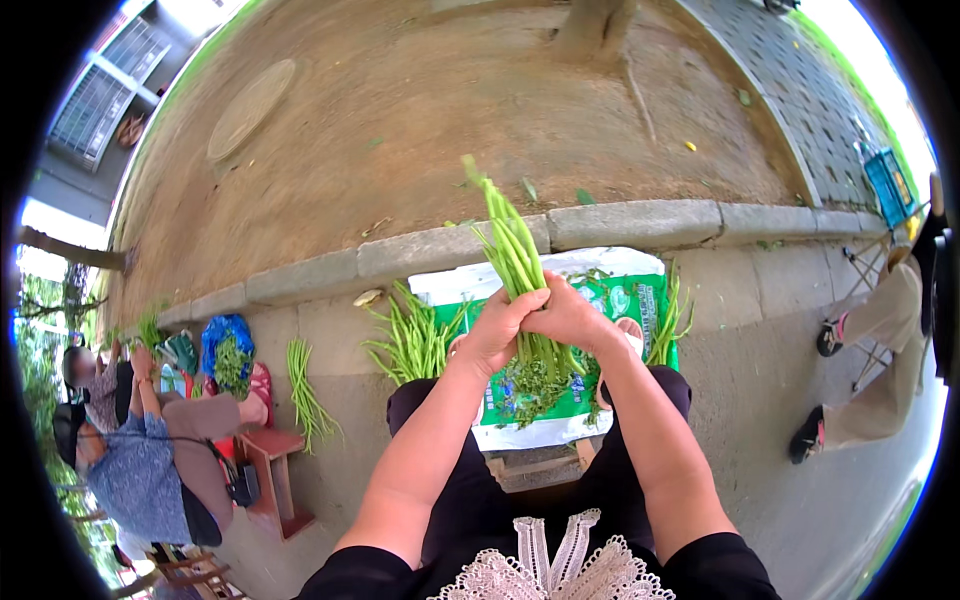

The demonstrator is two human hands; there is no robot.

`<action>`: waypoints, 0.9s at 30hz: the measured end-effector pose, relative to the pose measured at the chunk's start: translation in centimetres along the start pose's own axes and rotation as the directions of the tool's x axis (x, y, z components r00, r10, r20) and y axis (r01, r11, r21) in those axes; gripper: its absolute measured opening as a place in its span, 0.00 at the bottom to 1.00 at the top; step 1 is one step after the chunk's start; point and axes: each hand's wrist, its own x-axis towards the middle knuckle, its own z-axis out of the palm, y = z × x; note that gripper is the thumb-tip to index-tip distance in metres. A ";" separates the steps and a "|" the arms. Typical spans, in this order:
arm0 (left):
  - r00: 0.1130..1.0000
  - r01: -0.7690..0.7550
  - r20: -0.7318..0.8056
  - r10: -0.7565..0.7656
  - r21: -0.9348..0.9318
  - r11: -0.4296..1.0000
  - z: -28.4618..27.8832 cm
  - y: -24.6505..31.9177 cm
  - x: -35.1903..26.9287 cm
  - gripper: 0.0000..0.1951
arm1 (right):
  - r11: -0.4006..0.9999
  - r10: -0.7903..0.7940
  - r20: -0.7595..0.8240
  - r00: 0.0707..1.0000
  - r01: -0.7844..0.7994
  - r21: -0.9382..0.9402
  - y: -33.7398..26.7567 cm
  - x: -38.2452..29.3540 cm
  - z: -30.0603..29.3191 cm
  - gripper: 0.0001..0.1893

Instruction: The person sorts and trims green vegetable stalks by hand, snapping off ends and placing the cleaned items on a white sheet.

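Note:
A bundle of long green vegetable stems (pixel 514 244) is upright between my hands, its upper ends fanning out and its lower ends hanging below. My left hand (pixel 495 328) wraps it from the left with the thumb across the front. Against it, my right hand (pixel 571 316) closes round the bundle from the right. Under them a green and white woven sack (pixel 491 279), printed with writing, is spread on the pavement. Torn leaves (pixel 538 396) are scattered over it between my feet. More stems (pixel 415 339) lie in a heap at its left, and a smaller bunch (pixel 667 324) at its right.
A stone kerb (pixel 634 225) runs just beyond the sack, with bare soil behind. To the left, another stem bundle (pixel 302 397) lies near a wooden stool (pixel 274 442), a seated person (pixel 142 472) and a blue bag (pixel 223 330). Another person's legs (pixel 870 375) are at right.

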 end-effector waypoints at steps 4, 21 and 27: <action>0.987 -0.151 -0.039 0.156 0.118 0.982 -1.0 -0.7 -3.1 0.16 | 0.994 0.038 0.192 0.981 -0.017 -0.110 0.5 -1.5 1.3 0.26; 0.941 -0.099 -0.330 0.071 -0.068 0.993 -2.6 2.3 1.2 0.11 | 0.521 -0.680 -0.180 0.711 0.295 -0.801 3.0 2.1 -0.2 0.12; 0.928 -0.150 -0.351 0.122 -0.053 0.987 -2.0 2.7 3.7 0.11 | 0.464 -0.694 -0.143 0.705 0.286 -0.839 2.3 3.2 0.7 0.11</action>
